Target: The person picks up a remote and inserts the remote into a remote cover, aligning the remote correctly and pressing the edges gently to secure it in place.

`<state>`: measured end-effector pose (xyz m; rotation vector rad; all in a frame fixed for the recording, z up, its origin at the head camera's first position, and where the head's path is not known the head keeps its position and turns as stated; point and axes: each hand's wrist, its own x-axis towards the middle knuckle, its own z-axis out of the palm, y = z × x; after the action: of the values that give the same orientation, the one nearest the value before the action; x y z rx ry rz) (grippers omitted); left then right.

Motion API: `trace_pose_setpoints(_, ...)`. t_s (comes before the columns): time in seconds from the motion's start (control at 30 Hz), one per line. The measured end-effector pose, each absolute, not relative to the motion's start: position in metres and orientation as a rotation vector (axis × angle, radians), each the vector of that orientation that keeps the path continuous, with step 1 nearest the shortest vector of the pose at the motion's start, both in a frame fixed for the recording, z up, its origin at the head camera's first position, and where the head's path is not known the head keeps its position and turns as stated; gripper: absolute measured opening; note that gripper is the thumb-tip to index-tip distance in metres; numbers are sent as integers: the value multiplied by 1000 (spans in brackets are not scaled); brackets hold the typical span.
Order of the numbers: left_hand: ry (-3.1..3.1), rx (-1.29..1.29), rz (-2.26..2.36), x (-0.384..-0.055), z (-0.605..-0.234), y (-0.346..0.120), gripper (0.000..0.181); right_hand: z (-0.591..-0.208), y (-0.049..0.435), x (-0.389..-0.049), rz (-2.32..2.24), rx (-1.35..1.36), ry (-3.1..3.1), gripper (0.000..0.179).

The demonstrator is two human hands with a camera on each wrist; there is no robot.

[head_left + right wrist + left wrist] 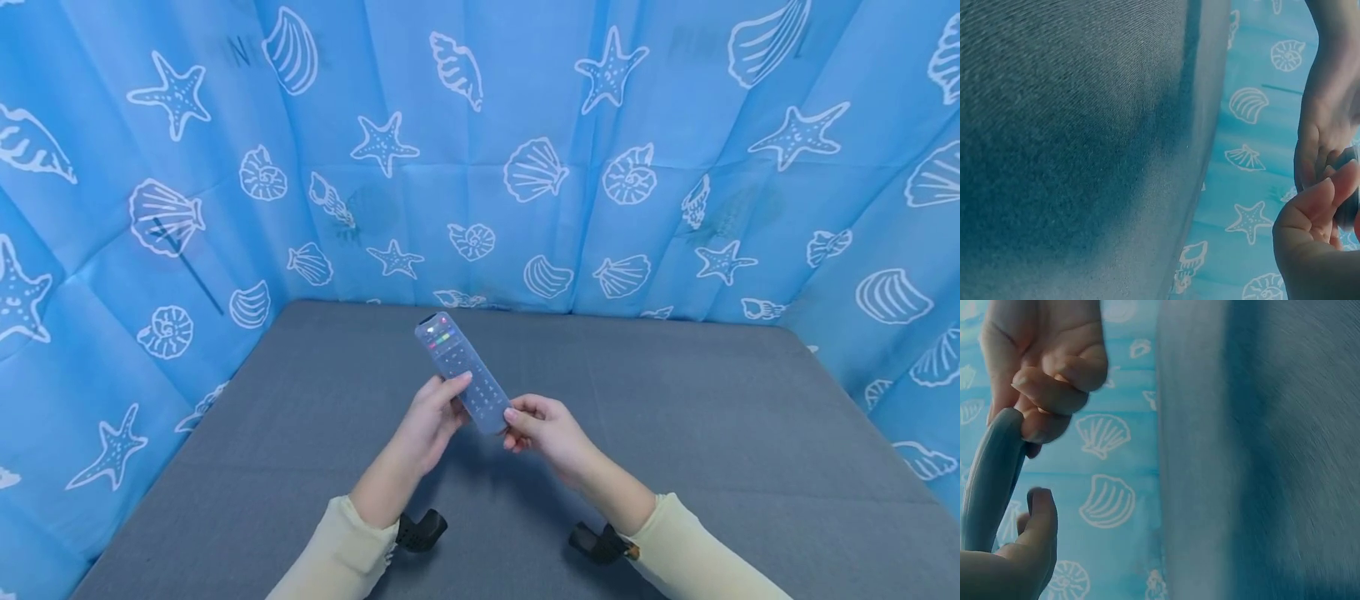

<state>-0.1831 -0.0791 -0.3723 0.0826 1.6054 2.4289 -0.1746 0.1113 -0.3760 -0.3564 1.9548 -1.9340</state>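
A remote control (480, 385), pale grey-blue with a cloudy, translucent-looking surface and a few coloured buttons near its top, is held tilted above the table. Its top end points away and to the left. My left hand (429, 419) grips it along the left side, thumb lying across the button face. At the lower right corner, my right hand (549, 432) pinches it between thumb and fingers. In the left wrist view the remote (992, 481) appears edge-on, between both hands. The right wrist view catches only part of it, mostly hidden by fingers.
The table (675, 400) has a grey cloth cover. Blue curtains (465, 208) with white shells and starfish surround its back and sides. Dark wrist-camera mounts (422, 531) sit by both cream sleeves (337, 546).
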Motion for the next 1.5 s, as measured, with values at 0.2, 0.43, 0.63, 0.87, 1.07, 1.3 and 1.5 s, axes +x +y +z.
trace_pose_setpoints(0.2, 1873, 75, 2268, -178, -373, -82, 49, -376, 115, -173, -1959, -305, 1973, 29)
trace_pose_setpoints(0.43, 1957, 86, 2214, -177, -374, -84, 50, -374, 115, -172, -1975, -262, 1964, 29)
trace_pose_setpoints(0.63, 2002, 102, 2184, -177, -376, -84, 50, -375, 116, -171, -1952, -273, 1966, 26)
trace_pose_setpoints(0.87, 1998, 85, 2156, -176, -380, -87, 47, -375, 119, -170, -1843, -305, 2012, 30)
trace_pose_setpoints(1.07, 1975, 50, 2130, -177, -383, -88, 47, -372, 119, -172, -1778, -266, 2066, 38)
trace_pose_setpoints(1.3, 1938, 79, 2099, -178, -386, -91, 46, -368, 117, -178, -1766, -193, 2113, 45)
trace_pose_setpoints(1.5, 1944, 87, 2045, -176, -386, -90, 44, -367, 115, -184, -1791, -114, 2119, 43)
